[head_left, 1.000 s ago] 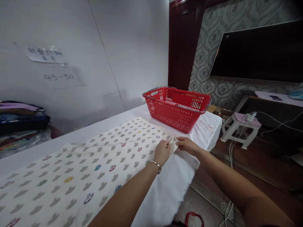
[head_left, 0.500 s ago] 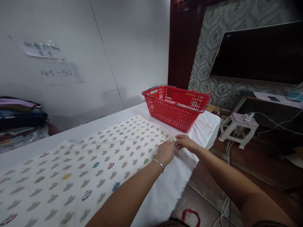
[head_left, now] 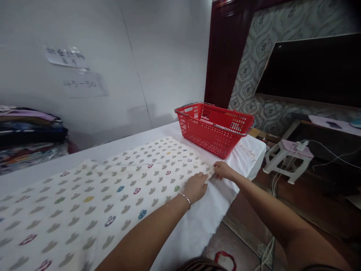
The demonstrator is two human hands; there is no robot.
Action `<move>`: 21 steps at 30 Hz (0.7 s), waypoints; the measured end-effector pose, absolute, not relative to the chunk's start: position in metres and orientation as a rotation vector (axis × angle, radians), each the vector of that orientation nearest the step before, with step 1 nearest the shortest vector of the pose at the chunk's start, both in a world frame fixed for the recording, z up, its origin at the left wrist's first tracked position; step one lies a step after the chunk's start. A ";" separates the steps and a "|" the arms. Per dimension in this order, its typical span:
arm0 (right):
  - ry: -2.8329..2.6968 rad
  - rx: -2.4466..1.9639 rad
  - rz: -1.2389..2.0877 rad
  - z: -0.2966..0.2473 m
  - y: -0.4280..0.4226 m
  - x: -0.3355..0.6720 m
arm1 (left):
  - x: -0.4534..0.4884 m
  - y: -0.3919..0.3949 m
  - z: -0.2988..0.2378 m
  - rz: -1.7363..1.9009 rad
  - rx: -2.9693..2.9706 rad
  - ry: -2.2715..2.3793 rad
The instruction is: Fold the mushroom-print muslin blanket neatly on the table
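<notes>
We've 1 cam, head-worn, so we look fwd & down from approx. eye lvl, v. wide angle. Both forearms (head_left: 155, 226) come in from the btm edge & reach away from us; L hand (head_left: 196, 187) is nr ctr, R hand (head_left: 222, 171) a bit R of it. Nearest us: patterned cloth (head_left: 107, 184), lower L, w/ tabletop (head_left: 146, 136) running off diagonally. Red basket (head_left: 207, 139) = mid-dist, seen from above rim ht. Bkgd: white wall (head_left: 175, 56) upper L, TV (head_left: 313, 71) upper R, both obliquely. Floor (head_left: 304, 197) lower R.
</notes>
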State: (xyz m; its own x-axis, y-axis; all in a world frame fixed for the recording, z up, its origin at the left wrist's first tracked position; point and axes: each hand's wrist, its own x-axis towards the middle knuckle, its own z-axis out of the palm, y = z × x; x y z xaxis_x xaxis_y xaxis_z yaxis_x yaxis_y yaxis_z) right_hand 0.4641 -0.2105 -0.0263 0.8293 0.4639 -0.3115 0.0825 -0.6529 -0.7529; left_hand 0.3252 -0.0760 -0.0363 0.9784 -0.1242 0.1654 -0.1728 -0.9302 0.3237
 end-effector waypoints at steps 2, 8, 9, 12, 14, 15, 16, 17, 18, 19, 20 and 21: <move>-0.425 -2.282 0.623 -0.030 -0.212 0.466 | 0.309 -0.070 -0.041 0.188 2.834 -0.205; -0.526 -2.380 0.574 -0.035 -0.215 0.471 | 0.263 -0.057 -0.051 0.252 2.966 -0.079; -0.525 -2.376 0.579 -0.036 -0.216 0.472 | 0.256 -0.055 -0.053 0.256 2.979 -0.047; -0.474 -2.352 0.630 -0.041 -0.221 0.475 | 0.231 -0.050 -0.055 0.273 3.007 0.044; -0.450 -2.339 0.620 -0.044 -0.224 0.476 | 0.212 -0.046 -0.055 0.298 3.026 0.091; -0.453 -2.331 0.589 -0.045 -0.225 0.476 | 0.202 -0.044 -0.056 0.313 3.036 0.117; -0.473 -2.317 0.554 -0.045 -0.226 0.476 | 0.192 -0.042 -0.056 0.324 3.045 0.148; -0.497 -2.301 0.517 -0.045 -0.227 0.476 | 0.183 -0.040 -0.056 0.330 3.052 0.185; -0.531 -2.285 0.492 -0.044 -0.228 0.476 | 0.173 -0.038 -0.056 0.332 3.059 0.229; -0.577 -2.267 0.482 -0.043 -0.229 0.475 | 0.164 -0.036 -0.056 0.333 3.064 0.274; -0.625 -2.251 0.481 -0.043 -0.230 0.475 | 0.156 -0.035 -0.056 0.335 3.068 0.318; -0.669 -2.245 0.487 -0.043 -0.231 0.475 | 0.149 -0.033 -0.055 0.335 3.070 0.364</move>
State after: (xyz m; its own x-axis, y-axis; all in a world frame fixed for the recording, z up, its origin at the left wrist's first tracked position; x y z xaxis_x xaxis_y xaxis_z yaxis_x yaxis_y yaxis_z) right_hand 0.4747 -0.2311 -0.0426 0.7924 0.5935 -0.1406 0.3160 -0.5966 -0.7377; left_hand 0.1490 -0.0330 -0.0554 0.9493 0.2345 0.2092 0.2276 -0.9721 0.0566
